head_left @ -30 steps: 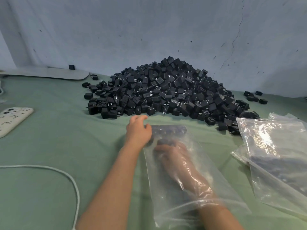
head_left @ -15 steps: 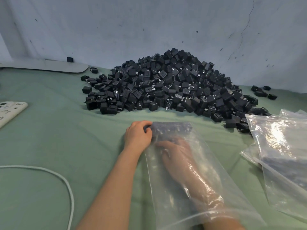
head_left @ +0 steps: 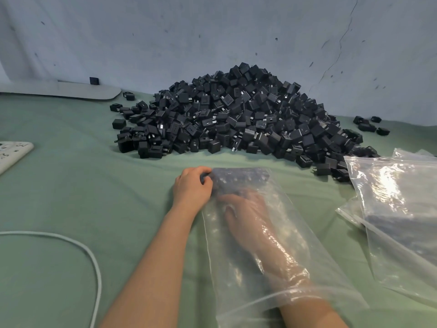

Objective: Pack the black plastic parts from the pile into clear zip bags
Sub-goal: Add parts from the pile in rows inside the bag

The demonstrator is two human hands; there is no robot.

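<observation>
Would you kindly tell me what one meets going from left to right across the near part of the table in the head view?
white cable → left hand → clear zip bag, with the right hand inside it → stacked clear bags

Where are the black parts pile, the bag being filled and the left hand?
Black parts pile [head_left: 241, 114]: head view, heap's middle.
Bag being filled [head_left: 300, 235]: head view, side wall.
Left hand [head_left: 192, 185]: head view, its back.
</observation>
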